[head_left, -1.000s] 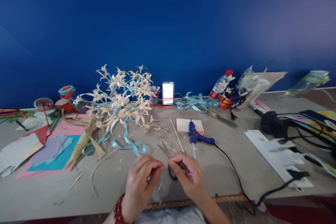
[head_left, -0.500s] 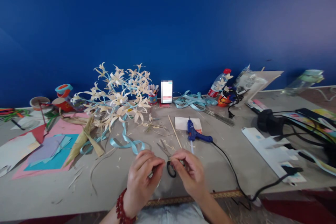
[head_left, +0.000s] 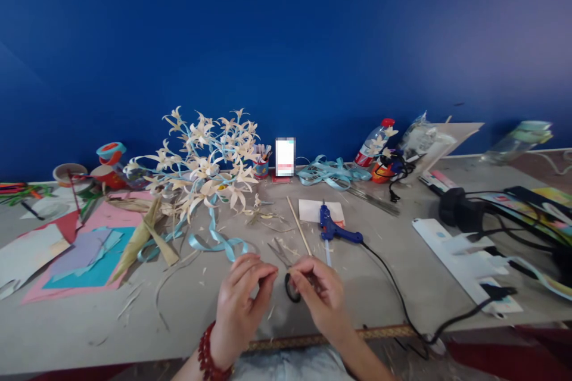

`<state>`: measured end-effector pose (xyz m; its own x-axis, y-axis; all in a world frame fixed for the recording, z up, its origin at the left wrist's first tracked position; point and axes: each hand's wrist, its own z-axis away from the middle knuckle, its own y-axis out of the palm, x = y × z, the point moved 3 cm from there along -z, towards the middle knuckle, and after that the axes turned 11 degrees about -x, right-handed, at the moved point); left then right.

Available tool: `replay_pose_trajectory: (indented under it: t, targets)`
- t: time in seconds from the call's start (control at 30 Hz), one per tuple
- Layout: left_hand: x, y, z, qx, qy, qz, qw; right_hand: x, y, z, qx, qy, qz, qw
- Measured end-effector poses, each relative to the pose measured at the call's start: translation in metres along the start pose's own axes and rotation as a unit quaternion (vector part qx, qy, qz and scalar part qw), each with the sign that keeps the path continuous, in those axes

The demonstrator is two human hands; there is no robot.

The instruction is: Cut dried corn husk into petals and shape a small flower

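Observation:
My left hand (head_left: 245,303), with a red bead bracelet (head_left: 209,354) at the wrist, is closed in a pinch of thumb and forefinger. Facing it, a small gap away, my right hand (head_left: 319,294) pinches too. Whatever sits between the fingertips of either hand is too small to make out. Scissors (head_left: 292,292) with black handles lie on the table just behind my right fingertips, partly hidden by that hand. A thin wooden stick (head_left: 298,223) and a blue glue gun (head_left: 330,226) rest beyond. Light blue ribbon (head_left: 218,243) curls past my left hand.
Pale husk flowers (head_left: 205,161) on blue stems stand back left. Coloured paper (head_left: 96,262) and dried husks (head_left: 140,238) lie left. A white power strip (head_left: 465,268) and black cable (head_left: 393,280) occupy the right. A phone (head_left: 285,158), ribbon coil (head_left: 328,172) and bottle (head_left: 373,146) line the wall.
Both hands keep pinching near the same place, with only slight finger shifts. The gap between the fingertips has grown a little. The view has shifted slightly.

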<state>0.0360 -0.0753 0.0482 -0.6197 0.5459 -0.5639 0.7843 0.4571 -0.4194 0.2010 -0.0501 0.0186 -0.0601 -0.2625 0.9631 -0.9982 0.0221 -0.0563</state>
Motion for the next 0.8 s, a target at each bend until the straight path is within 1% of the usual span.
replay_pose_trajectory:
  t: [0.13, 0.3, 0.4, 0.47, 0.53, 0.67, 0.73, 0.8]
  targets:
    - [0.002, -0.001, 0.000, -0.020, -0.011, -0.007, 1.000, -0.003, 0.001, 0.002, -0.009, -0.001, -0.008, 1.000]
    - [0.005, -0.001, 0.001, -0.007, -0.034, -0.007, 0.999, -0.007, 0.003, -0.001, -0.008, 0.033, -0.024, 0.999]
    - [0.007, -0.002, 0.000, -0.016, -0.043, -0.022, 0.999, -0.006, 0.003, -0.003, -0.002, 0.040, -0.013, 0.999]
    - [0.008, -0.003, -0.001, -0.022, -0.032, -0.031, 0.999, -0.004, 0.004, -0.005, 0.005, 0.035, 0.004, 0.999]
    - [0.008, -0.002, -0.002, -0.018, -0.015, -0.036, 0.999, 0.000, 0.004, -0.007, 0.018, 0.011, 0.026, 0.999]
    - [0.007, 0.001, -0.002, -0.005, 0.001, -0.037, 0.999, 0.006, 0.007, -0.009, 0.052, -0.067, 0.088, 0.993]
    - [0.006, 0.003, -0.001, -0.001, 0.000, -0.026, 1.000, 0.008, 0.008, -0.009, 0.051, -0.095, 0.116, 0.987]
    - [0.006, 0.003, 0.000, -0.002, -0.020, -0.012, 1.000, 0.008, 0.009, -0.008, 0.042, -0.104, 0.127, 0.986]
